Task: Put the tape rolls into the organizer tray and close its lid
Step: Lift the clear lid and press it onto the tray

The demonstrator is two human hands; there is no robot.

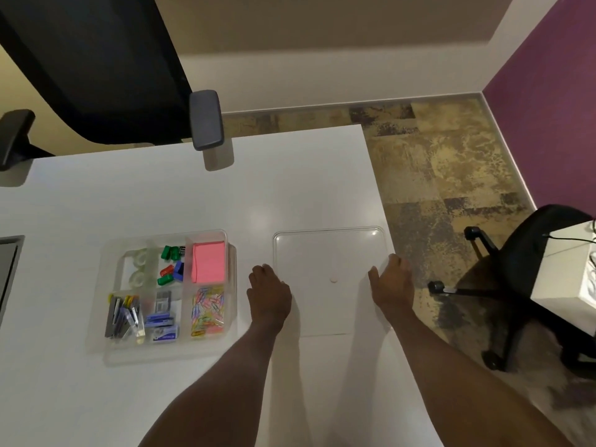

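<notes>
One clear plastic organizer tray (164, 295) sits on the white table (129, 195) at about nine o'clock from the hands, its lid off. Two clear tape rolls (139, 267) lie in its far-left compartment, one behind the other. Beside them are several small green, red and blue clips (172, 264), too jumbled to count. One pink sticky-note pad (209, 266) fills the far-right compartment. The near row holds a bundle of pens and markers (124, 317), a few blue staple boxes (161, 327) and a heap of coloured paper clips (208, 309).

One clear, flat, rounded-square plastic lid (329, 253) lies on the table at three o'clock from the tray, well apart from it, near the table's right edge.

The left hand (269, 295) rests on the lid's left edge, fingers curled loosely over the rim. The right hand (392, 282) is at the lid's right edge, fingers bent around it and thumb spread onto the top. Whether either hand has actually closed on the lid cannot be told.

Two black office chairs are in view, one (96, 69) at eleven o'clock, one (529, 285) at three.
</notes>
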